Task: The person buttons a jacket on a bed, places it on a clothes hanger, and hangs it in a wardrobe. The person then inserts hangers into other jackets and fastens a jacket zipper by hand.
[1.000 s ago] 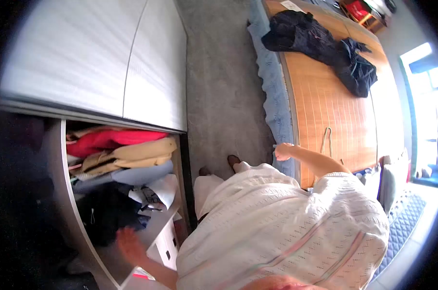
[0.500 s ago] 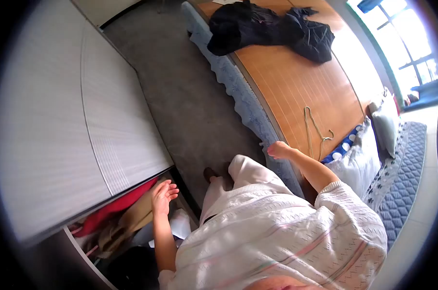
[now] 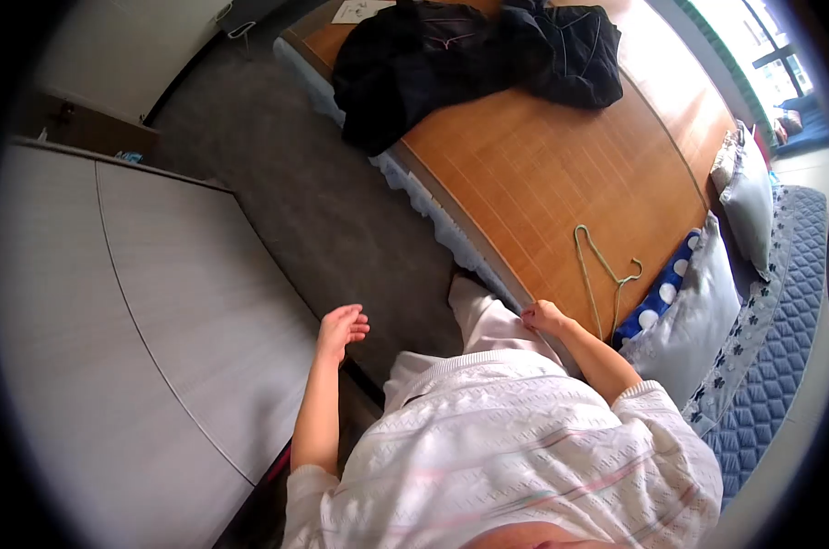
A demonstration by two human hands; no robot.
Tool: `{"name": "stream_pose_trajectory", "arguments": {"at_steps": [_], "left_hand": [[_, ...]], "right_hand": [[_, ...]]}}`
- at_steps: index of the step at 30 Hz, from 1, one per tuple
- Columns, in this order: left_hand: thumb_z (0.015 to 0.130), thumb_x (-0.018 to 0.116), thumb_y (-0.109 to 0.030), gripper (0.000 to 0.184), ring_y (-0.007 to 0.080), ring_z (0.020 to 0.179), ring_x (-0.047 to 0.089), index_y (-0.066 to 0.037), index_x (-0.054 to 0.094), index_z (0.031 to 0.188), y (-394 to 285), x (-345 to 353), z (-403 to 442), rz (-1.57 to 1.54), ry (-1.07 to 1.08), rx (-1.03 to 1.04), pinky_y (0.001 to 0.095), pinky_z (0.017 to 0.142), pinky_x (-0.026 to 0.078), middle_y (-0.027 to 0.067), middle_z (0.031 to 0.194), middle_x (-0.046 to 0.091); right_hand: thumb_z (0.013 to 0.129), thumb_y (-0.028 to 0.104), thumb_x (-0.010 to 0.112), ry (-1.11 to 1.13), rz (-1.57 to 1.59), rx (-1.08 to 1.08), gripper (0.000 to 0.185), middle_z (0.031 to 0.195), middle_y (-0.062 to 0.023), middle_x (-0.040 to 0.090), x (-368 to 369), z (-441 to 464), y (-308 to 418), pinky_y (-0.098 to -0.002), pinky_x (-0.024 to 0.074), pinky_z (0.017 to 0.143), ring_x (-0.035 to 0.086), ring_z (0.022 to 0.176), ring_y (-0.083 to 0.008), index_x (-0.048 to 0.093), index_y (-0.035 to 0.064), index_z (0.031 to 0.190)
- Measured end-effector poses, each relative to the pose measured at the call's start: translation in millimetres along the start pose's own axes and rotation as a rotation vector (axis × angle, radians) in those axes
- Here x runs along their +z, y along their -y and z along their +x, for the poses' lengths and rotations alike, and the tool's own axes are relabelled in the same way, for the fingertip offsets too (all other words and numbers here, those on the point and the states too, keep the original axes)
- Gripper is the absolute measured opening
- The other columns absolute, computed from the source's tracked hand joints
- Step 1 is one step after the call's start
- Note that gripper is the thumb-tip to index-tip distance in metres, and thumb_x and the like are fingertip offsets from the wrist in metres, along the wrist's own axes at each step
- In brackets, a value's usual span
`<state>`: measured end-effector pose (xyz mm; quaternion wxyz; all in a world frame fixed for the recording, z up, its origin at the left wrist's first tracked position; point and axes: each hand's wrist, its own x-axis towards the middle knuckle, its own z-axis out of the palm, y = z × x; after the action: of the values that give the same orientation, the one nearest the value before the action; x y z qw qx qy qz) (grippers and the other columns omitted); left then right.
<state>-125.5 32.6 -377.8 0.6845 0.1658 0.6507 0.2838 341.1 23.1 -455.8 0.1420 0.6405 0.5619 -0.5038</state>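
My left hand (image 3: 343, 331) hangs over the grey floor beside the wardrobe door, its fingers loosely stretched and holding nothing. My right hand (image 3: 544, 317) is at the near edge of the bed, with its fingers curled in and nothing visible in them. Closest to that hand on the bed mat lies a pale green clothes hanger (image 3: 606, 274). Dark clothes (image 3: 460, 69) are heaped at the far end of the bed, well beyond both hands.
The bed's wooden-looking mat (image 3: 524, 174) has a light blue frilled skirt (image 3: 423, 197) along its side. Pillows (image 3: 684, 316) and a quilted blue pad (image 3: 771, 384) lie to the right. On the left stands a pale wardrobe door (image 3: 176, 302), with grey floor (image 3: 286, 156) between it and the bed.
My body has moved forward along the bed, so the dark clothes look closer. The open compartment with clothes at lower left is now mostly out of sight. My right hand's fingers have curled in.
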Motion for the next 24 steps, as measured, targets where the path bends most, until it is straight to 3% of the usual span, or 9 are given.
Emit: {"name": "stream_pose_trajectory", "arguments": {"at_steps": [4,8,13,16,19,20,24], "left_hand": [[0.088,0.056,-0.021,0.026,0.0126,0.066,0.06,-0.003,0.058,0.106,-73,57,79,0.101,0.098,0.032,0.0234,0.054,0.048,0.0064,0.084,0.062],[0.087,0.056,-0.019,0.025,0.0119,0.064,0.06,-0.004,0.059,0.106,-147,102,150,0.237,0.145,0.032,0.0228,0.053,0.048,0.0052,0.083,0.062],[0.086,0.056,-0.018,0.024,0.0117,0.065,0.059,-0.004,0.059,0.106,-212,141,240,0.373,0.181,0.049,0.023,0.053,0.048,0.005,0.082,0.062],[0.086,0.056,-0.018,0.024,0.0115,0.066,0.059,-0.004,0.059,0.105,-246,181,295,0.429,0.303,0.018,0.023,0.053,0.048,0.0048,0.083,0.062],[0.086,0.057,-0.019,0.025,0.0105,0.064,0.058,-0.004,0.06,0.105,-265,239,338,0.511,0.413,-0.047,0.0216,0.053,0.047,0.0045,0.083,0.062],[0.086,0.057,-0.018,0.025,0.0103,0.064,0.058,-0.004,0.06,0.105,-271,262,350,0.523,0.465,-0.045,0.0216,0.053,0.046,0.0047,0.083,0.062],[0.084,0.057,-0.016,0.027,0.0094,0.063,0.057,-0.003,0.059,0.108,-294,348,396,0.551,0.658,0.042,0.0217,0.051,0.045,0.0048,0.084,0.062]], "right_hand": [[0.08,0.019,0.059,-0.082,0.455,0.058,0.02,0.074,-0.006,0.065,-64,16,-2,-0.0263,0.0491,0.053,0.063,0.064,-0.0139,0.066,0.0023,0.09],[0.082,0.02,0.059,-0.19,0.591,0.171,0.025,0.074,-0.0073,0.065,-107,15,-3,-0.0258,0.0479,0.051,0.063,0.063,-0.0142,0.063,0.0,0.096],[0.084,0.019,0.056,-0.204,0.486,0.36,0.025,0.074,-0.0089,0.065,-90,7,-24,-0.0262,0.0476,0.05,0.063,0.064,-0.0139,0.063,-0.0005,0.098],[0.081,0.014,0.056,-0.275,0.622,0.479,0.023,0.074,-0.009,0.066,-74,5,-28,-0.0299,0.0499,0.06,0.063,0.063,-0.0163,0.065,-0.0019,0.095],[0.081,0.013,0.056,-0.376,0.855,0.49,0.024,0.075,-0.0089,0.066,-59,3,-8,-0.029,0.0491,0.058,0.062,0.061,-0.0159,0.063,-0.0037,0.096],[0.085,0.012,0.054,-0.267,0.939,0.577,0.024,0.084,-0.0088,0.064,-64,5,9,-0.0284,0.0492,0.059,0.062,0.07,-0.0155,0.06,-0.0028,0.103],[0.086,0.017,0.053,-0.213,1.061,0.512,0.026,0.089,-0.0077,0.064,-84,30,73,-0.0252,0.0455,0.057,0.063,0.073,-0.0148,0.059,0.0013,0.106]]}}
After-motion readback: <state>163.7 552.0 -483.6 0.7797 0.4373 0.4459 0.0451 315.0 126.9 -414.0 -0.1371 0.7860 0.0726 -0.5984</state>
